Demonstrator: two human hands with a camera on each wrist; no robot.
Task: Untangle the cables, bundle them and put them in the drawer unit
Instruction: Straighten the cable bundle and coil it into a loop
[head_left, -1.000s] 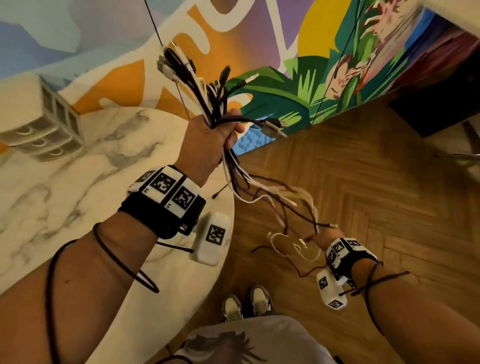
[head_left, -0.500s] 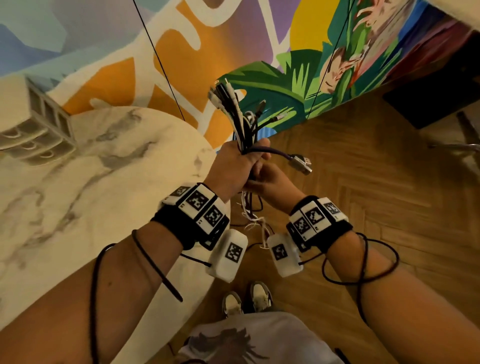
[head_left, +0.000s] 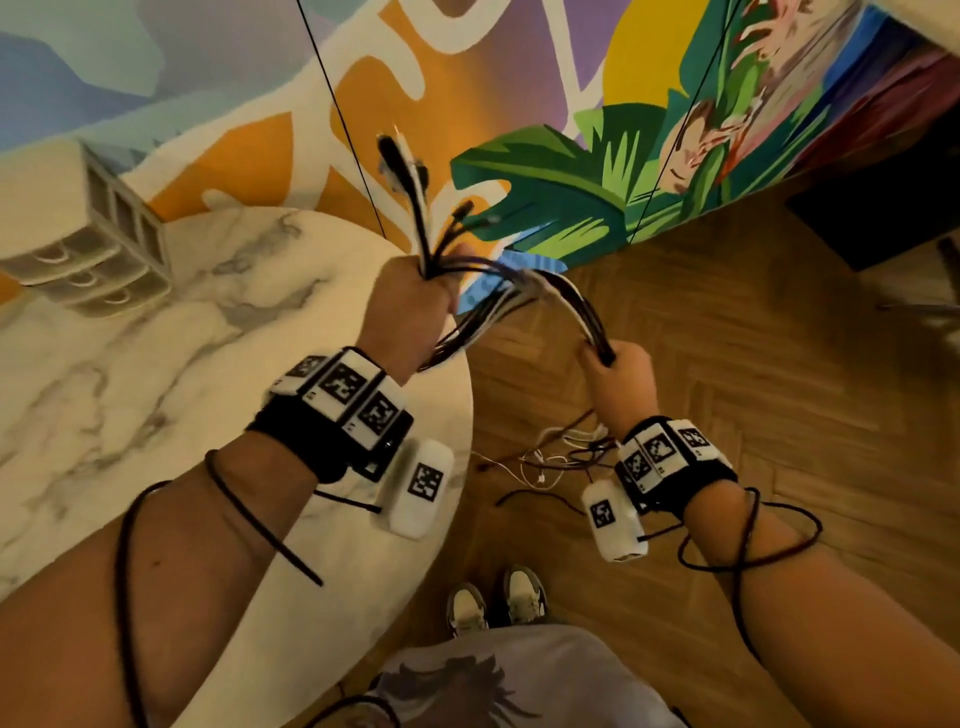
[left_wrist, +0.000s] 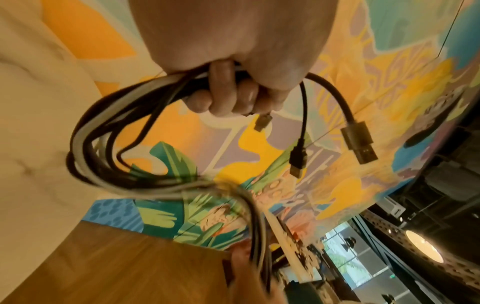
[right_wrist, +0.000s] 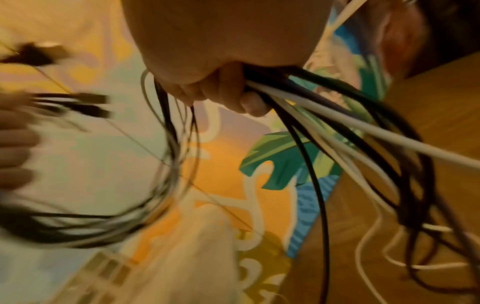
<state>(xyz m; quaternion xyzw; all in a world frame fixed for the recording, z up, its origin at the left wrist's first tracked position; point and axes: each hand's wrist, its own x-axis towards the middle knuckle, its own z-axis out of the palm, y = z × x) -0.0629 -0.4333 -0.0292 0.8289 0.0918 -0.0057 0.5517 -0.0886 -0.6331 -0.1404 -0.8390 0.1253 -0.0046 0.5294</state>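
Cables strung hand to hand over the table edge

The left hand (head_left: 410, 291) fists the cables (head_left: 524, 291) near their plug ends; the run arcs right and down to the right hand (head_left: 618, 379), clenched lower on it, tails trailing on the floor. The drawer unit (head_left: 88, 249) sits far left, nearer the left hand

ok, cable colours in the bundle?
The cables are a mix of black and white; clearest in the left wrist view.
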